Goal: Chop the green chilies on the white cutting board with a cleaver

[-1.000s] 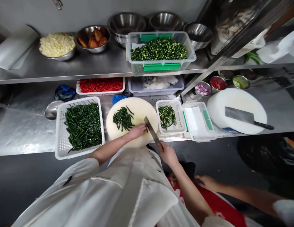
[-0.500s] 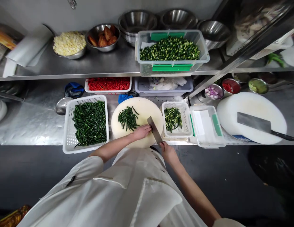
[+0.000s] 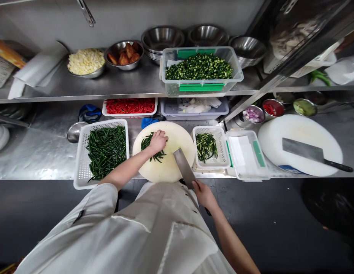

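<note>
On the round cutting board (image 3: 177, 131) lies a small pile of long green chilies (image 3: 146, 141). My left hand (image 3: 159, 141) is over the right side of that pile, its fingers bent and closed; what they pinch is hidden beneath them. My right hand (image 3: 204, 195) grips a cleaver (image 3: 184, 167) by its handle. The blade slants across the board's lower right edge, apart from the pile, with a tiny green bit at its tip. A white basket (image 3: 82, 160) of whole green chilies (image 3: 107, 152) stands left of the board. Right of it, a smaller basket (image 3: 224, 160) holds cut green chilies (image 3: 205, 147).
Behind the board are a tray of red chilies (image 3: 130, 106) and a lilac tray (image 3: 165, 108). A clear bin (image 3: 238, 74) of chopped greens and steel bowls (image 3: 162, 38) line the shelf above. Another cleaver (image 3: 303, 149) rests on a second board (image 3: 293, 127) at right.
My left hand has moved from beside the blade, up and left onto the chili pile. The cleaver has shifted slightly down and left in view. The camera's view has tilted a little upward.
</note>
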Available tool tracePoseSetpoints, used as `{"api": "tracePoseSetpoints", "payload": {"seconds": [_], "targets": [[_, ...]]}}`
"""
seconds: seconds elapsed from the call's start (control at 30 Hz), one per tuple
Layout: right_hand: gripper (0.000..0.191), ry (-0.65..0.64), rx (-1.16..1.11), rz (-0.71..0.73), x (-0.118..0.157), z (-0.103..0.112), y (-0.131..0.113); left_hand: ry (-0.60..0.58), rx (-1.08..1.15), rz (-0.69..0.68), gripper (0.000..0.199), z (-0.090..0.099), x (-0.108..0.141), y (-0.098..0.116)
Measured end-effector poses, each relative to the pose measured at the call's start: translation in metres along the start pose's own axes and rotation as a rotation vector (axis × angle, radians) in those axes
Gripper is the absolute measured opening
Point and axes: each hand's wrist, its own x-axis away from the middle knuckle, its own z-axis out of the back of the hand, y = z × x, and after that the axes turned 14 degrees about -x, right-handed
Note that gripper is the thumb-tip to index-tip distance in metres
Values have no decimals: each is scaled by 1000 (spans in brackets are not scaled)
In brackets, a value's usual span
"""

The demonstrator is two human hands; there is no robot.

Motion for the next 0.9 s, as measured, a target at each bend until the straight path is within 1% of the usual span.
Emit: {"api": "tracePoseSetpoints", "payload": {"seconds": [0.07,0.13,0.2,0.27,0.33,0.4,0.43,0.47,0.57,0.63,0.77,0.83,0.9], "targets": [[50,12,10,-3,-3,3,0,-35,20,-101,20,-2,12,13],[49,27,35,-12,-6,6,-3,-81,71,-220,23,-7,31,33],[47,33,66,-29,-6,9,-6,-91,149,-322,28,-12,51,53],[46,24,92,-44,-3,11,-10,-53,227,-368,31,-18,64,69],[45,13,117,-55,0,12,-12,2,275,-332,30,-23,69,77],[44,2,142,-65,3,12,-15,33,294,-266,27,-28,69,79],[44,-2,154,-70,4,12,-16,35,297,-255,25,-30,68,79],[44,-7,164,-73,4,12,-17,30,299,-267,25,-32,68,79],[45,-19,191,-73,4,13,-21,7,300,-372,25,-38,69,81],[45,-22,228,-82,4,16,-25,7,309,-401,25,-41,71,83],[43,-55,288,-109,2,21,-31,1,337,-390,25,-44,72,86],[43,-80,300,-112,0,17,-32,-4,339,-381,24,-44,71,86],[42,-81,317,-120,-7,10,-32,-11,337,-381,24,-42,70,87]]}}
